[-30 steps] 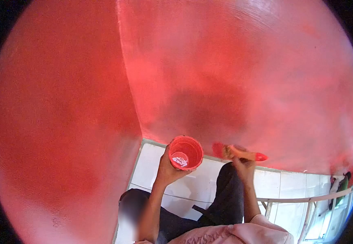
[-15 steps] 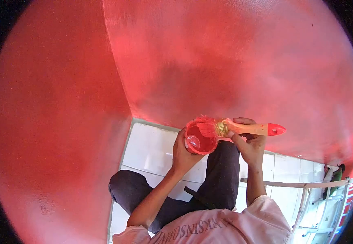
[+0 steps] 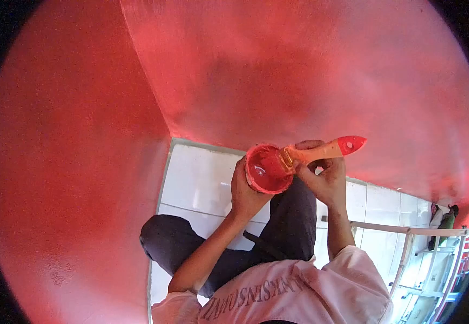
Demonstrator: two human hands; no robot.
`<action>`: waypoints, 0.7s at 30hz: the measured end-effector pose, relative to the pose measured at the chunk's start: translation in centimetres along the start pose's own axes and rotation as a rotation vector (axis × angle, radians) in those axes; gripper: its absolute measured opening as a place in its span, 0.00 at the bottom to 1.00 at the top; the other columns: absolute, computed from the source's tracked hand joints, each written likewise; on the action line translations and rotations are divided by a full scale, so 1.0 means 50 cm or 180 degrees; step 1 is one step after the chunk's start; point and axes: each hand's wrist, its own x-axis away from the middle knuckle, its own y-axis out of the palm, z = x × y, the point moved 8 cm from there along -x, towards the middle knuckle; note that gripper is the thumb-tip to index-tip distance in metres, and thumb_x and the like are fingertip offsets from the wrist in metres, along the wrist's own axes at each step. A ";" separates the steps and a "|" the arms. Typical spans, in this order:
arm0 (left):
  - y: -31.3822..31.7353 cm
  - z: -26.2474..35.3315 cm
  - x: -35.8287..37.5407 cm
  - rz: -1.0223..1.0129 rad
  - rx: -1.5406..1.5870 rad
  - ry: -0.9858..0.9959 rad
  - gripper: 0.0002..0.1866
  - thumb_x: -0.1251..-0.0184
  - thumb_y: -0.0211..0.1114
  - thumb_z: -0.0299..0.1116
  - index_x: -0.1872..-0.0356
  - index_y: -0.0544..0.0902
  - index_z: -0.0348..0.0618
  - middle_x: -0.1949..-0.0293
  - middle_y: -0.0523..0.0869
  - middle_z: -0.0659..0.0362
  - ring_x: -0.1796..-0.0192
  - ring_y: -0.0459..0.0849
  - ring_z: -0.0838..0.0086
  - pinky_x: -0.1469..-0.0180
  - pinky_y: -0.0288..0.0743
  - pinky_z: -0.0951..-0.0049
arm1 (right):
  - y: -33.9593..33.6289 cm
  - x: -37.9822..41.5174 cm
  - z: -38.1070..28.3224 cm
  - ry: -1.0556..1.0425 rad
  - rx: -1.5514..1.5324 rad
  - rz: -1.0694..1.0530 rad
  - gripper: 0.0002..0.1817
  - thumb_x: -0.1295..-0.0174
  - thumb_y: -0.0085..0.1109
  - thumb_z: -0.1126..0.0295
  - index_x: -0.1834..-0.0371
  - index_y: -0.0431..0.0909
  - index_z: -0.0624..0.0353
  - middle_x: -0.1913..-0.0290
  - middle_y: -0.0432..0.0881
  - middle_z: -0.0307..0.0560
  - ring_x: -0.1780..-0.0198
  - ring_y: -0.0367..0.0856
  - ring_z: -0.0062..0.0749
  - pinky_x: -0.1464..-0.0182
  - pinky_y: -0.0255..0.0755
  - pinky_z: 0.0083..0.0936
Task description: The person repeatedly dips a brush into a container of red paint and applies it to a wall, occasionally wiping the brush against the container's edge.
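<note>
My left hand [image 3: 243, 193] is closed around the side of a small paint pot [image 3: 252, 182], whose open top faces me with wet red paint inside. In my right hand [image 3: 323, 175] is a paintbrush [image 3: 321, 153], gripped near its metal ferrule. Its wooden handle has a red end with a hole and points up to the right. The bristles are over the pot's mouth at its right side, loaded with red and hard to tell from the paint. Both hands are above my dark-trousered legs.
Red walls [image 3: 234, 70] meet at a corner ahead and to the left. White floor tiles [image 3: 191, 173] run along their base. A pale metal rail [image 3: 391, 228] with bars stands at the right, and a green object [image 3: 446, 221] lies by the far wall.
The brush has tilted, its handle end rising and its bristles dipping further into the pot. My hands and the pot appear slightly higher in view.
</note>
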 end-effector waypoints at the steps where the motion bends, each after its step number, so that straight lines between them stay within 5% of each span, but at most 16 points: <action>1: 0.002 -0.003 0.001 -0.0021 0.0003 0.0044 0.50 0.64 0.88 0.38 0.36 0.69 0.38 0.42 0.78 0.50 0.39 0.79 0.59 0.38 0.74 0.62 | 0.004 -0.002 -0.003 0.0002 0.0083 -0.0059 0.13 0.45 0.67 0.77 0.55 0.83 0.64 0.57 0.86 0.44 0.62 0.83 0.20 0.62 0.77 0.19; 8: 0.009 -0.003 -0.011 -0.0146 0.0149 0.0208 0.52 0.64 0.87 0.34 0.35 0.65 0.38 0.40 0.76 0.50 0.38 0.78 0.61 0.36 0.74 0.60 | 0.046 -0.015 -0.017 -0.0114 0.0823 -0.0569 0.17 0.48 0.65 0.77 0.52 0.83 0.60 0.61 0.87 0.45 0.66 0.84 0.24 0.63 0.78 0.22; 17: 0.001 0.001 -0.015 0.0034 0.0232 0.0243 0.48 0.65 0.87 0.34 0.38 0.70 0.42 0.44 0.79 0.53 0.41 0.80 0.61 0.40 0.76 0.63 | 0.082 -0.011 -0.013 -0.0286 0.1148 -0.0918 0.14 0.49 0.66 0.67 0.58 0.82 0.54 0.71 0.82 0.55 0.70 0.82 0.53 0.64 0.75 0.42; 21: 0.009 -0.004 -0.015 -0.0183 0.0304 0.0129 0.45 0.61 0.83 0.30 0.38 0.69 0.40 0.40 0.76 0.51 0.39 0.78 0.62 0.36 0.71 0.61 | 0.088 -0.010 -0.006 -0.0441 0.1419 -0.0994 0.15 0.50 0.67 0.65 0.59 0.81 0.57 0.69 0.83 0.57 0.66 0.83 0.55 0.62 0.76 0.44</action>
